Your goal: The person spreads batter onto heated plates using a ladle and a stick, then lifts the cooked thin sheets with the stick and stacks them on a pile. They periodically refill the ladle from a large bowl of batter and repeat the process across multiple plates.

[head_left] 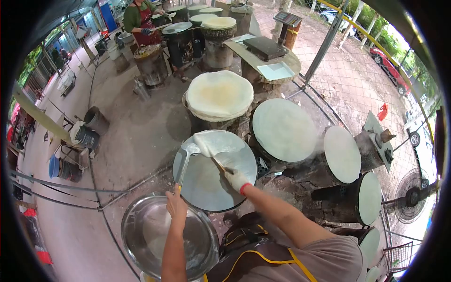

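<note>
A: Two hands are at work over one round griddle (206, 188) in the near centre. State the grip of each.

B: Left hand (176, 207): grip closed around the handle of a ladle (185, 162). The ladle bowl sits at the far left edge of the griddle, touching the batter (216, 143). Right hand (236, 180): gloved, grip closed on a short spreader (219, 165). The spreader tip rests in the batter.

A: Position of the batter?

B: It covers the far part of the griddle as a pale patch. The near part of the griddle is bare and grey.

A: Items near the left hand?

B: A large metal bowl (141, 221) stands just near of the griddle, under the left forearm. It holds a pale liquid.

A: Items to the right?

B: A second griddle with a full pale sheet (284, 129) stands just right of the first. Further right, more round sheets (342, 154) follow in a curved row. Steam shows between them.

A: Items far?

B: A stack of finished sheets (220, 94) lies on a drum, far of the working griddle. Beyond it another person (140, 16) in a red apron stands at further drums. A fan (412, 192) stands at the right edge.
</note>
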